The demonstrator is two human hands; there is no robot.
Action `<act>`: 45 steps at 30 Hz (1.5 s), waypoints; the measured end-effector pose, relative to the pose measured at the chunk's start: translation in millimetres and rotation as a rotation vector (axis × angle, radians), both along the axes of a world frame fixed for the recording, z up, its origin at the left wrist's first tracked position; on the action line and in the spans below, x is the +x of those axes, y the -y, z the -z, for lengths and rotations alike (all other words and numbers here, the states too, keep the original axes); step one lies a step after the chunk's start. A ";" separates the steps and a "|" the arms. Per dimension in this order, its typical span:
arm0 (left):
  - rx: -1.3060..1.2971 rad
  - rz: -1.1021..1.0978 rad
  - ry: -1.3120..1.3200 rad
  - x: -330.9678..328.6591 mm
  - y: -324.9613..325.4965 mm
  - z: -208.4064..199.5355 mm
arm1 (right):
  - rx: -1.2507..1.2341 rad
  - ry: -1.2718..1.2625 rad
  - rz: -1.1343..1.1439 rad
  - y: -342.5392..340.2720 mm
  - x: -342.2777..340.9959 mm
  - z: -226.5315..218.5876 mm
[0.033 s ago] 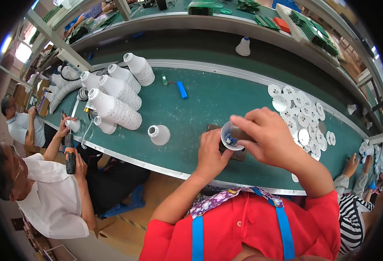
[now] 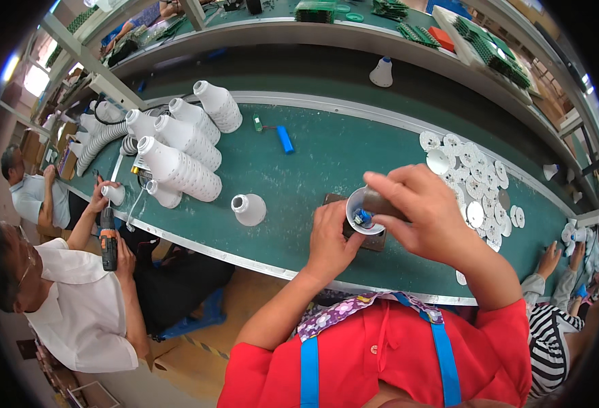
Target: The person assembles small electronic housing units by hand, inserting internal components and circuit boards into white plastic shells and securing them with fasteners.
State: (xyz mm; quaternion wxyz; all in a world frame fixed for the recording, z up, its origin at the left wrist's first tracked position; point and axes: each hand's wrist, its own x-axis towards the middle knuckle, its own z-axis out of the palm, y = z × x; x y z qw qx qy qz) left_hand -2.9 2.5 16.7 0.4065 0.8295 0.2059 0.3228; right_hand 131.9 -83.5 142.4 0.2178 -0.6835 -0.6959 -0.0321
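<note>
My left hand [image 2: 329, 239] wraps round a white cone-shaped lamp housing [image 2: 354, 198], its wide mouth facing up. Blue and white parts [image 2: 363, 217] show inside it. Above the rim, my right hand [image 2: 430, 212] grips a dark grey cylinder [image 2: 385, 205], tilted with its near end at the mouth. Whether the cylinder touches the inner parts I cannot tell. Beneath the housing lies a dark block [image 2: 375, 243], mostly covered by my hands. To the left, a single white housing [image 2: 249, 211] stands on the green bench [image 2: 293, 187].
Stacked white housings [image 2: 180, 170] stand at the left. A blue battery-like piece [image 2: 284, 139] wired to a small green board [image 2: 257, 123] lies farther back. Round white discs [image 2: 475, 173] spread at the right. A co-worker at the left holds a power drill [image 2: 108, 245].
My right hand and the grey cylinder have shifted slightly, and more of the blue part inside the housing shows. My left hand stays in place.
</note>
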 end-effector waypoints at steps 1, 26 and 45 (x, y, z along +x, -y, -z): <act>-0.003 -0.008 -0.002 -1.5 0.7 0.4 | 0.131 -0.077 0.021 -0.1 -2.0 -3.5; -0.102 0.038 0.047 1.3 -2.2 0.2 | 0.066 -0.010 0.427 54.1 34.6 141.0; -0.700 0.415 -0.160 90.3 40.5 -39.7 | 0.341 -0.903 0.716 131.1 60.7 138.0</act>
